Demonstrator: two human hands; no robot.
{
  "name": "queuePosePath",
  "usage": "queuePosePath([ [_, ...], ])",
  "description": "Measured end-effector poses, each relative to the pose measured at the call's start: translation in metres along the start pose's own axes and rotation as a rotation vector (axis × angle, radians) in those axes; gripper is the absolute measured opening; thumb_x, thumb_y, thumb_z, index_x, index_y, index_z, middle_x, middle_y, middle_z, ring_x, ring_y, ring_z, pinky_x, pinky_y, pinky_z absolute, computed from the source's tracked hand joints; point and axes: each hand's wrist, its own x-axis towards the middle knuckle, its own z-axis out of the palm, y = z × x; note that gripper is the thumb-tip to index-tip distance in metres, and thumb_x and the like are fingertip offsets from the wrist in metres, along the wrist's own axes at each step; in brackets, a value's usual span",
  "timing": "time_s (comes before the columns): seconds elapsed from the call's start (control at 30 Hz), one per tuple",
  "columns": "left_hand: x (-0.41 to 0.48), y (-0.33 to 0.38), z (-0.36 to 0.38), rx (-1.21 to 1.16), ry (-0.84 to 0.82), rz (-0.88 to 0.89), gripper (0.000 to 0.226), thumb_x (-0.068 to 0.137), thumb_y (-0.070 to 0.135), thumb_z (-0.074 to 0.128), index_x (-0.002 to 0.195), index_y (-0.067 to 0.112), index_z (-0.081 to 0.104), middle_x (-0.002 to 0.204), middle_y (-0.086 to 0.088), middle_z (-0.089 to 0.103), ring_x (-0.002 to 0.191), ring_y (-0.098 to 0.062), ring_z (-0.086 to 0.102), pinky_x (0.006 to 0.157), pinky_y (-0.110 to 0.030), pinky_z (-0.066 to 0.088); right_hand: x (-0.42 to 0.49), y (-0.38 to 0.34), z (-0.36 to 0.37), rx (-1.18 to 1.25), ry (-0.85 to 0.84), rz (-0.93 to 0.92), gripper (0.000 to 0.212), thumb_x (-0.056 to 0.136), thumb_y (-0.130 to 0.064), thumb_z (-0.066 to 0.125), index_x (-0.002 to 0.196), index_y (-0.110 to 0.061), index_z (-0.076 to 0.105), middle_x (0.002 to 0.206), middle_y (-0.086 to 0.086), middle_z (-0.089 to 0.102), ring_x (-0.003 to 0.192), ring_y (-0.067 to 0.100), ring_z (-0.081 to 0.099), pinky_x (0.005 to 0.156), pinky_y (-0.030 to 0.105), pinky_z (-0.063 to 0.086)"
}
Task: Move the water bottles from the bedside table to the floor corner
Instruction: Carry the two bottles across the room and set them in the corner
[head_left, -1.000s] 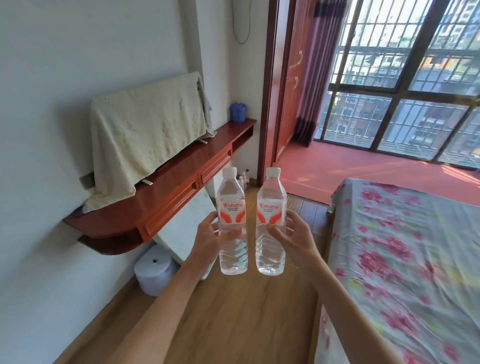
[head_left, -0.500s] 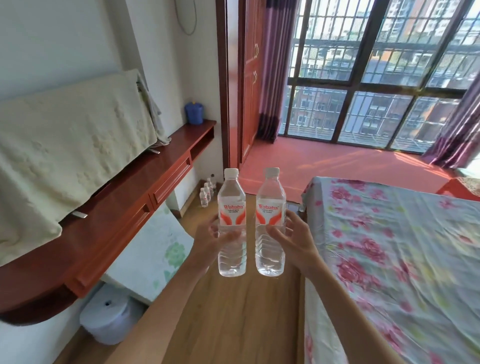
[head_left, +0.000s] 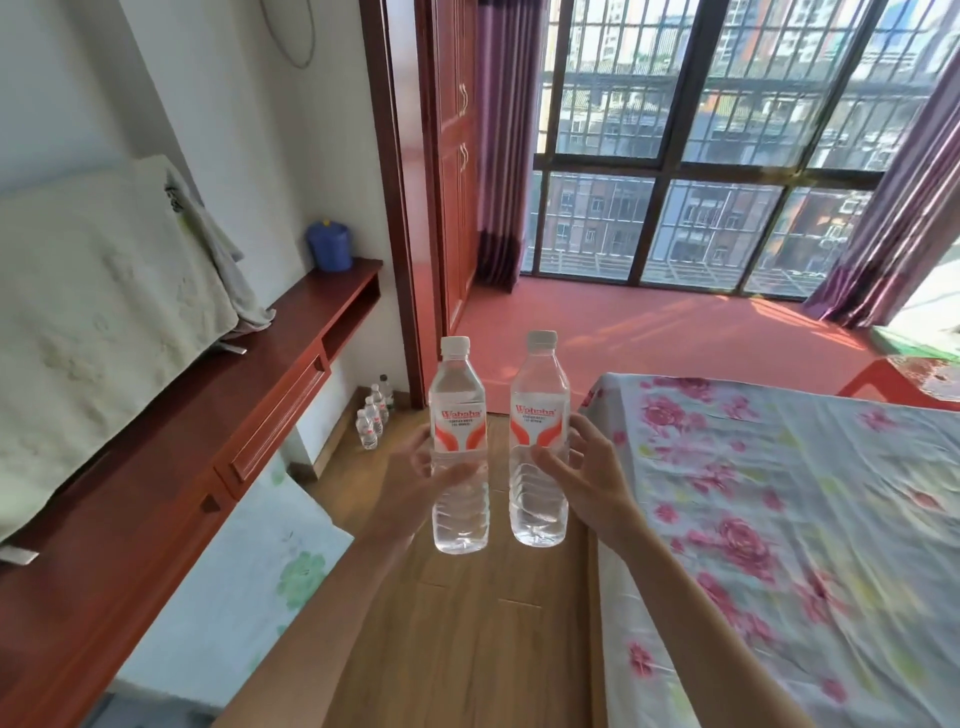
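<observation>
Two clear bottles held upright, side by side, in mid-air above the wood floor (head_left: 467, 649). Left bottle (head_left: 460, 447) gripped at mid-body by the left hand (head_left: 415, 483), thumb across the front below the label, fingers wrapped behind. Right bottle (head_left: 538, 441) gripped at mid-body by the right hand (head_left: 587, 478), thumb on the front, fingertips curled round the far side. White caps on, red-and-white labels facing the camera; a narrow gap between the two, not touching. Both forearms extended forward from the lower edge of the view.

To the left, a red-brown wall shelf (head_left: 171, 467) bearing a cloth-covered object (head_left: 98, 312) and a blue container (head_left: 330, 247) at its far end. On the floor below that far end, against the wall and near the door frame (head_left: 395, 208), a row of small bottles (head_left: 373, 415), well apart from the held pair. To the right, a bed (head_left: 789, 519) under a floral sheet. Beyond, a red-floored area before a barred window (head_left: 701, 130) with purple curtains (head_left: 501, 156) at either side.
</observation>
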Motion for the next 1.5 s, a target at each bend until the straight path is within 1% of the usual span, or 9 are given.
queuePosePath([
  [0.3,0.101,-0.019,0.021,-0.024,0.000,-0.030,0.048,0.073,0.013,0.078,0.118,0.008,0.063,0.103,0.001,0.075,0.091,-0.014,0.072,0.068,-0.019,0.056,0.099,0.031,-0.026,-0.005,0.001,0.012,0.039,0.084,-0.007,0.073,0.120,-0.010,0.058,0.113,0.003,0.071,0.101,0.017,0.071,0.084,0.032,0.059],
  [0.4,0.142,-0.023,0.030,-0.043,0.012,-0.041,0.051,0.069,0.019,0.080,0.117,0.012,0.063,0.103,0.003,0.075,0.092,-0.014,0.072,0.069,-0.019,0.056,0.142,0.040,-0.037,-0.033,-0.022,0.022,0.038,0.083,-0.010,0.075,0.118,-0.012,0.060,0.112,0.000,0.071,0.100,0.017,0.071,0.084,0.034,0.059],
  [0.53,0.204,-0.024,0.040,-0.039,0.033,-0.027,0.065,0.064,0.033,0.086,0.121,0.014,0.062,0.107,0.002,0.074,0.095,-0.015,0.072,0.072,-0.021,0.057,0.207,0.047,-0.052,-0.040,-0.055,0.025,0.038,0.081,-0.012,0.077,0.115,-0.017,0.061,0.111,-0.002,0.071,0.097,0.013,0.071,0.079,0.028,0.059],
  [0.73,0.289,-0.027,0.047,-0.027,0.086,-0.043,0.062,0.065,0.039,0.084,0.119,0.017,0.062,0.110,-0.001,0.073,0.101,-0.021,0.071,0.086,-0.041,0.056,0.301,0.063,-0.071,-0.044,-0.115,0.002,0.041,0.079,-0.006,0.077,0.115,-0.008,0.060,0.105,-0.001,0.073,0.093,0.015,0.073,0.075,0.027,0.059],
  [0.87,0.330,-0.031,0.046,-0.008,0.122,-0.074,0.053,0.072,0.028,0.081,0.119,0.016,0.061,0.109,0.004,0.073,0.098,-0.014,0.071,0.086,-0.034,0.058,0.350,0.076,-0.070,-0.022,-0.156,-0.005,0.044,0.078,-0.001,0.077,0.118,-0.006,0.058,0.107,-0.005,0.071,0.094,0.012,0.072,0.074,0.022,0.058],
  [1.1,0.385,-0.042,0.027,0.006,0.150,-0.135,0.063,0.072,0.040,0.083,0.127,0.024,0.056,0.118,0.004,0.070,0.107,-0.016,0.068,0.090,-0.038,0.053,0.421,0.101,-0.053,-0.001,-0.229,0.010,0.056,0.072,-0.019,0.079,0.121,-0.003,0.056,0.111,0.004,0.072,0.097,0.021,0.072,0.079,0.038,0.060],
  [1.23,0.421,-0.052,0.014,0.006,0.184,-0.155,0.052,0.076,0.026,0.081,0.122,0.021,0.059,0.113,0.005,0.072,0.102,-0.013,0.070,0.080,-0.026,0.055,0.462,0.118,-0.038,0.020,-0.253,0.050,0.054,0.073,-0.015,0.079,0.121,-0.003,0.057,0.106,0.003,0.073,0.094,0.021,0.073,0.077,0.036,0.061],
  [1.33,0.456,-0.066,-0.002,0.011,0.221,-0.177,0.050,0.074,0.020,0.082,0.119,0.017,0.060,0.110,0.003,0.073,0.100,-0.015,0.070,0.083,-0.030,0.057,0.501,0.131,-0.023,0.023,-0.284,0.078,0.049,0.075,-0.006,0.078,0.120,-0.004,0.057,0.102,0.001,0.074,0.093,0.019,0.073,0.074,0.029,0.060],
  [1.5,0.526,-0.079,-0.033,0.080,0.279,-0.182,0.046,0.082,0.006,0.074,0.123,0.006,0.051,0.108,-0.008,0.066,0.089,-0.011,0.064,0.070,-0.015,0.053,0.575,0.150,0.007,0.017,-0.344,0.120,0.049,0.072,-0.008,0.079,0.115,-0.004,0.057,0.098,0.002,0.074,0.089,0.017,0.073,0.072,0.027,0.059],
])
